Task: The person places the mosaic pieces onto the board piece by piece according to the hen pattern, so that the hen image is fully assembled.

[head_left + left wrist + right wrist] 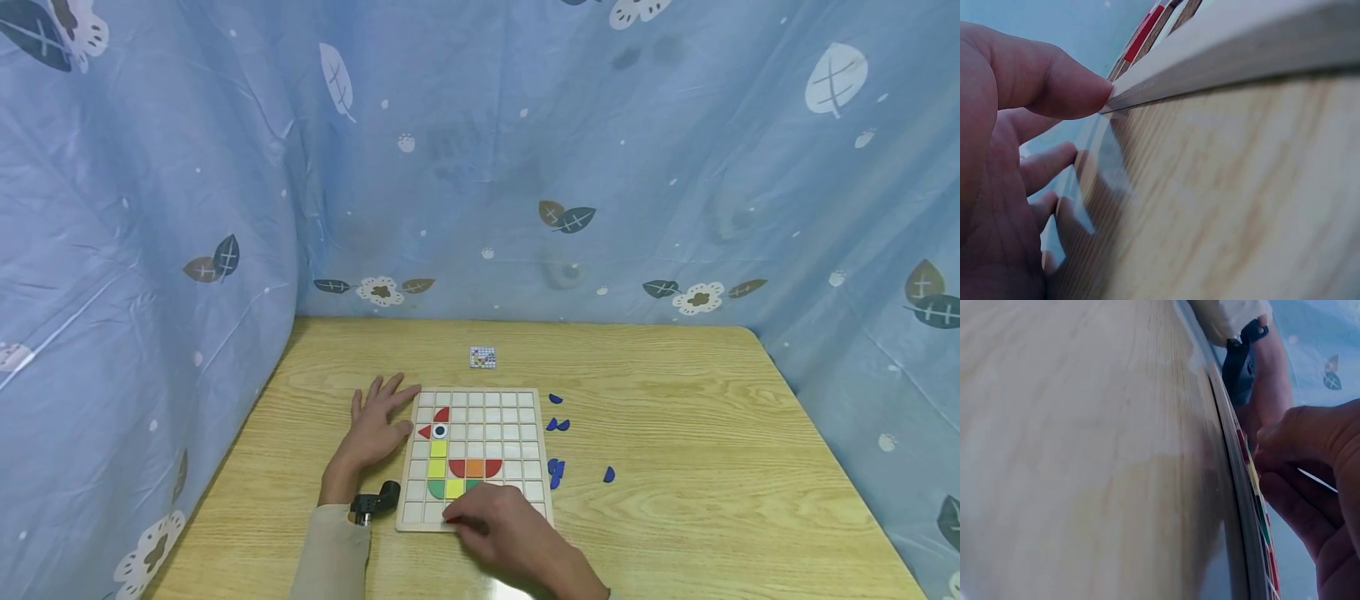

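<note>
A square wooden grid board point(521, 431) lies on the table, bearing coloured tiles: red quarter-rounds, a red triangle point(425, 432), an eye tile point(439, 431), yellow squares point(437, 468), an orange square point(475, 468) and green pieces point(437, 489). My left hand point(375, 429) rests at the board's left side, fingers spread, its thumb touching the edge in the left wrist view. At the near edge, my right hand point(506, 521) pinches a small dark red piece point(453, 520) over the bottom row. That hand hides part of the lower board; the red piece's full shape is covered.
Right of the board lie several dark blue half-round pieces point(556, 398), one point(609, 474) farther off. A small pattern card point(483, 357) sits behind the board. Blue curtains point(480, 167) enclose the wooden table point(675, 400) at the back and sides.
</note>
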The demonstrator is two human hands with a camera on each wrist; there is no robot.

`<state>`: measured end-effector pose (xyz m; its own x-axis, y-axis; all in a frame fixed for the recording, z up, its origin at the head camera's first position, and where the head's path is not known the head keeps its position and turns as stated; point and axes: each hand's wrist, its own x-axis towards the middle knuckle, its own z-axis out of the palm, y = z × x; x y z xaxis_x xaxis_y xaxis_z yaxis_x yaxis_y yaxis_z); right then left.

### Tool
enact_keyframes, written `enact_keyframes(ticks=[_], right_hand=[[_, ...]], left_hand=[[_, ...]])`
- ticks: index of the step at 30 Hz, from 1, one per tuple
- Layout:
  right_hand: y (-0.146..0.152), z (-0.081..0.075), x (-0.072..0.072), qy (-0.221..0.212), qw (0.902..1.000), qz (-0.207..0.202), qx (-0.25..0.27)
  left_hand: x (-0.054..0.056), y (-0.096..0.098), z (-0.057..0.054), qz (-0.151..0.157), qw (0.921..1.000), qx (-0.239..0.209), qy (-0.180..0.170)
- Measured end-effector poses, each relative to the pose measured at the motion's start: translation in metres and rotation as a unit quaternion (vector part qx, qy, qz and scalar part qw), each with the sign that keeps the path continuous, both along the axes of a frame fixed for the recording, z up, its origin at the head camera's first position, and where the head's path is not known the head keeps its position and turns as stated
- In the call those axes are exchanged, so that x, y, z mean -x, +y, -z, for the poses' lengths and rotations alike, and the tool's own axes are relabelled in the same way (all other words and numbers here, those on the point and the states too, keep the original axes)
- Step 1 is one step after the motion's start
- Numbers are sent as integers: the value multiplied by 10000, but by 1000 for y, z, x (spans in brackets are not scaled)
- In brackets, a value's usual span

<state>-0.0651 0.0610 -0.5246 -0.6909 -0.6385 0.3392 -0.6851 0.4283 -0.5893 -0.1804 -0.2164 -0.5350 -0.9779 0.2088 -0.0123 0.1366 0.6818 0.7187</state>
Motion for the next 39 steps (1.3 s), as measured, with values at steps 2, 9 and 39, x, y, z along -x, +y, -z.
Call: enact_keyframes(ticks=[2,9,39], right_hand=[[3,0,0,-70,9999,2,129],[29,-6,10,-610,9960,-9,649],[185,-8,26,-935,9691,2281,20]], left_hand=[[0,0,0,4,10000,4,-7],[0,1,-1,-21,10000,-39,-57],[0,1,0,-31,10000,-12,-20]])
